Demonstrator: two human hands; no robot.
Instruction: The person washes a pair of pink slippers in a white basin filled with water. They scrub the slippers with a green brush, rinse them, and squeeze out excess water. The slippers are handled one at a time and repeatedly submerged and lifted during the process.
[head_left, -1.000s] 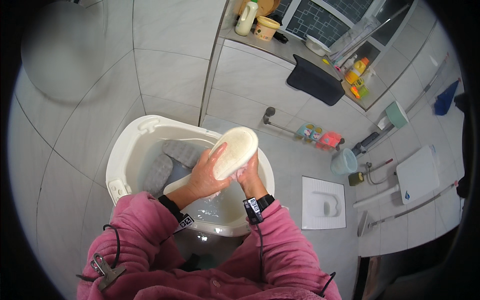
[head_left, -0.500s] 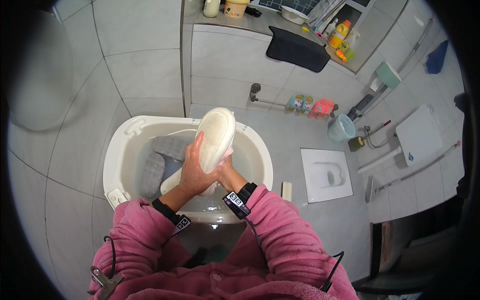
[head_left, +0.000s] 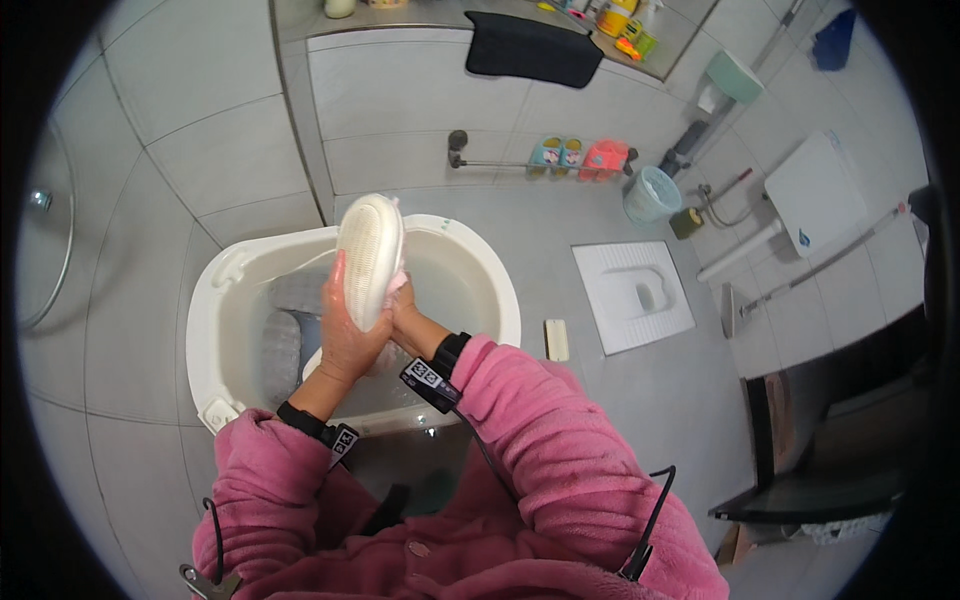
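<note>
A white shoe (head_left: pixel 365 255) is held up over the near-middle of a white tub (head_left: pixel 203 310), its ridged sole turned toward the camera and its length standing close to upright in view, leaning slightly. The left hand (head_left: pixel 350 335) comes up from below, wrist fairly straight, forearm angled inward; it is clamped on the lower part of the shoe, one digit stretched along the left edge of the sole. The right hand (head_left: pixel 404 308) reaches across from the lower right, forearm slanting up to the left, and sits behind the shoe's right side against something pink (head_left: pixel 398 284). Its fingers are mostly hidden by the shoe and the left hand, so whether they are closed or spread I cannot tell, nor what the pink piece is. The shoe's upper faces away, out of sight. Below, in cloudy water, a grey slipper (head_left: pixel 281 358) lies at the tub's left, with a second grey piece (head_left: pixel 300 292) beyond it, partly covered by the held shoe. A white edge (head_left: pixel 312 363) shows beside the left wrist, too covered to name. Both forearms wear black wrist straps beneath bunched pink sleeves (head_left: pixel 545 415), and a pale block (head_left: pixel 557 340) lies on the grey floor (head_left: pixel 530 395) right of the tub.
</note>
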